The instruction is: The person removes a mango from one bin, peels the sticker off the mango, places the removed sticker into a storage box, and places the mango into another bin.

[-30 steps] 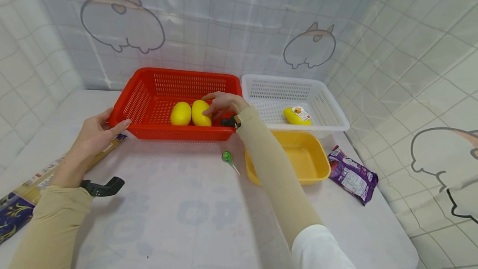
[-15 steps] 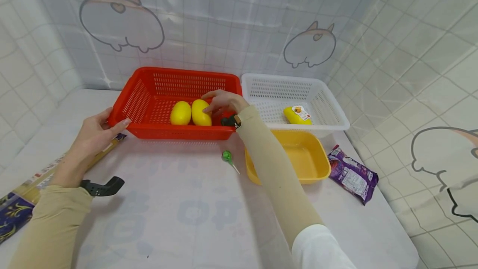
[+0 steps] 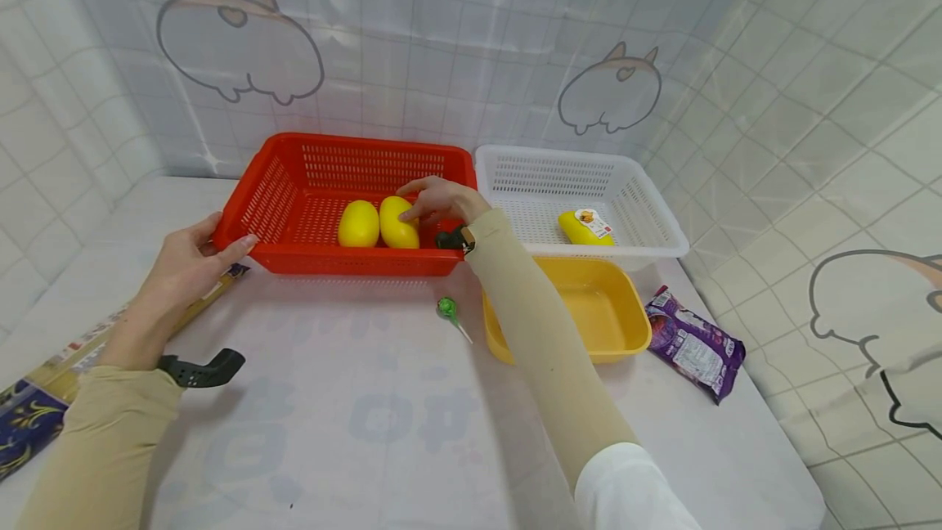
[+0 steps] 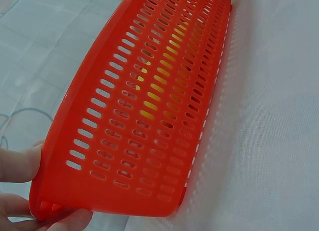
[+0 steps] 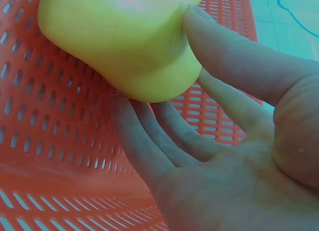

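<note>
Inside the red plastic basket (image 3: 346,262) lie two smooth yellow mangoes side by side. My right hand (image 3: 443,201) is at the right-hand mango (image 3: 398,224); the thumb rests on it and the other fingers reach to its end and side. In the right wrist view this mango (image 5: 114,36) fills the top, above the slotted basket wall. The other mango (image 3: 358,225) sits just left of it. At the basket's left front corner, my left hand (image 3: 180,268) grips the rim, thumb on top. In the left wrist view its fingers (image 4: 17,166) hold the basket's corner.
A white basket (image 3: 666,251) at the right holds a labelled yellow mango (image 3: 577,229). In front are a yellow tub (image 3: 614,350), a purple packet (image 3: 695,346) and a green lollipop (image 3: 447,309). A long gold-and-blue pack (image 3: 37,415) lies under the left arm.
Both mangoes in the red basket have shifted very slightly to the right. Both hands stay in the same places.
</note>
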A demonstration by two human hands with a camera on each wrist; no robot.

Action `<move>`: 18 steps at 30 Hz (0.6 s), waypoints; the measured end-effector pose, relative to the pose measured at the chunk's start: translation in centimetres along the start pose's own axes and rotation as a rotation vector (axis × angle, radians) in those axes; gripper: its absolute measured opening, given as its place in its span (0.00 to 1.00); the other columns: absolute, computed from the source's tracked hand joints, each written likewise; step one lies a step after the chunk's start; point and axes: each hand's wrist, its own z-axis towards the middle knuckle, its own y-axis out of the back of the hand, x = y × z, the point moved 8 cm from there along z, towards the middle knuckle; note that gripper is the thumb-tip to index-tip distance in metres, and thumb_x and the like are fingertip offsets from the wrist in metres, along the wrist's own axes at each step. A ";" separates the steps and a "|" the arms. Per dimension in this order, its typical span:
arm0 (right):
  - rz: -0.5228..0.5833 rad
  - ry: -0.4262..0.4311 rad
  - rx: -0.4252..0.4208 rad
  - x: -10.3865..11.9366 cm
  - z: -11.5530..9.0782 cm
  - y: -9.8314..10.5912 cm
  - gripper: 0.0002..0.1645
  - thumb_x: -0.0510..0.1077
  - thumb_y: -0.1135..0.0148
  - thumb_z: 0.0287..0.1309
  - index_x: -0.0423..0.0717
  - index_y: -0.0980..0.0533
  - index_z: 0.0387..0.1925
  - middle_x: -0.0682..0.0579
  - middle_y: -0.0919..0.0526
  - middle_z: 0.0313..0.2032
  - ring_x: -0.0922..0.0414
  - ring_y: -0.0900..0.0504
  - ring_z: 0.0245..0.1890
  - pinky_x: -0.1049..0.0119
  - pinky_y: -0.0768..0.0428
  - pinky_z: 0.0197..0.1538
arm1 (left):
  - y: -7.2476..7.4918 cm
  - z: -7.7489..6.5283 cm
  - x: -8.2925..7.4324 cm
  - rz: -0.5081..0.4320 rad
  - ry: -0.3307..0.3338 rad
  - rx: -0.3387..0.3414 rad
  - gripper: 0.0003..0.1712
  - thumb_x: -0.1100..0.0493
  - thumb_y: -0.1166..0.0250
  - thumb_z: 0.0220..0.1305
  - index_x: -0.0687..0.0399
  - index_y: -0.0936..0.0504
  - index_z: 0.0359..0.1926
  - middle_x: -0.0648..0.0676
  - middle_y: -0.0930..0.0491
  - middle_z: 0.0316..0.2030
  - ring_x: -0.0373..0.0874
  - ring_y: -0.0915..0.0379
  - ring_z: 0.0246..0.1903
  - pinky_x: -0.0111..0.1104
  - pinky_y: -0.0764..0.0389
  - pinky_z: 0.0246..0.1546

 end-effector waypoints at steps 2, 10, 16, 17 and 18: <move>-0.002 -0.003 0.001 0.0 -0.1 0.0 0.34 0.40 0.34 0.62 0.50 0.31 0.69 0.50 0.33 0.69 0.51 0.29 0.62 0.55 0.24 0.66 | 0.0 0.0 0.0 -0.004 0.007 0.002 0.56 0.34 0.48 0.71 0.60 0.69 0.78 0.75 0.47 0.73 0.67 0.44 0.67 0.10 0.32 0.31; -0.020 0.000 -0.017 0.2 -0.1 0.2 0.34 0.41 0.33 0.62 0.51 0.30 0.69 0.51 0.33 0.69 0.51 0.30 0.62 0.56 0.24 0.66 | 0.1 0.0 0.0 -0.004 0.008 -0.003 0.56 0.35 0.47 0.71 0.60 0.69 0.78 0.75 0.47 0.73 0.67 0.44 0.66 0.10 0.31 0.31; -0.061 -0.013 -0.046 0.0 -0.1 0.5 0.37 0.44 0.32 0.61 0.53 0.31 0.70 0.52 0.34 0.70 0.51 0.31 0.64 0.55 0.28 0.69 | 0.0 0.0 -0.1 -0.018 -0.004 -0.001 0.55 0.35 0.47 0.71 0.61 0.68 0.78 0.75 0.48 0.73 0.67 0.44 0.67 0.10 0.31 0.31; -0.081 -0.017 -0.055 0.1 -0.2 0.7 0.38 0.45 0.31 0.60 0.54 0.32 0.71 0.52 0.36 0.70 0.51 0.32 0.65 0.54 0.29 0.70 | 0.0 -0.1 -0.1 -0.017 -0.009 0.000 0.55 0.35 0.47 0.71 0.61 0.68 0.78 0.75 0.47 0.73 0.67 0.44 0.66 0.09 0.31 0.32; -0.105 -0.016 -0.063 0.2 -0.4 0.9 0.39 0.46 0.31 0.60 0.54 0.33 0.71 0.52 0.37 0.71 0.51 0.34 0.66 0.53 0.30 0.71 | -0.1 -0.1 -0.1 -0.017 -0.012 0.000 0.55 0.35 0.47 0.71 0.61 0.67 0.78 0.75 0.47 0.73 0.67 0.43 0.66 0.09 0.31 0.32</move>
